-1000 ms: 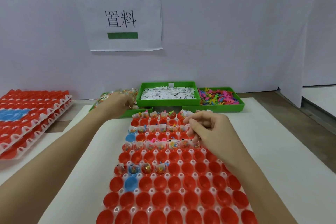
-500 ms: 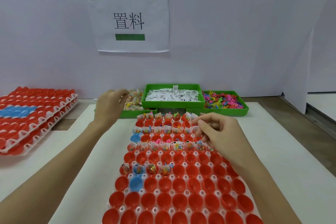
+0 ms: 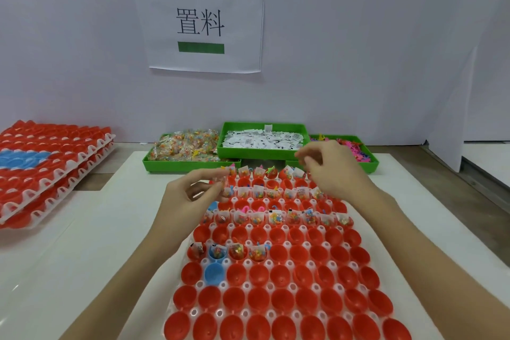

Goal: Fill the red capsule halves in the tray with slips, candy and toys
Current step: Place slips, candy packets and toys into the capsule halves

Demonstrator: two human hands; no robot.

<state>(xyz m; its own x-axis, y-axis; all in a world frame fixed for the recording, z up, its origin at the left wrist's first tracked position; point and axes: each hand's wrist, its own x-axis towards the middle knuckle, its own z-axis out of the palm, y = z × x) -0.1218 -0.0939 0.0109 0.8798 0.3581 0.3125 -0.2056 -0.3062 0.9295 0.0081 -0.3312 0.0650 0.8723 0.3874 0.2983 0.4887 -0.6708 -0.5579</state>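
Observation:
A white tray (image 3: 249,227) of red capsule halves (image 3: 278,273) lies in front of me; the far rows hold slips, candy and toys, the near rows are empty. My left hand (image 3: 190,199) hovers over the tray's far left part and pinches a small clear candy packet (image 3: 223,183) between thumb and fingertips. My right hand (image 3: 328,171) is raised over the far right corner, fingers curled; what it holds is hidden. Three green bins stand behind: candy (image 3: 187,146), paper slips (image 3: 262,139), coloured toys (image 3: 356,150).
A stack of trays with red and blue halves (image 3: 49,163) sits at the left. Two blue halves (image 3: 214,272) sit among the red ones. A paper sign (image 3: 200,22) hangs on the back wall. A white board edge (image 3: 452,124) stands at the right.
My left hand left the candy bin and came back over the tray with a candy packet. My right hand rose from the tray toward the toy bin.

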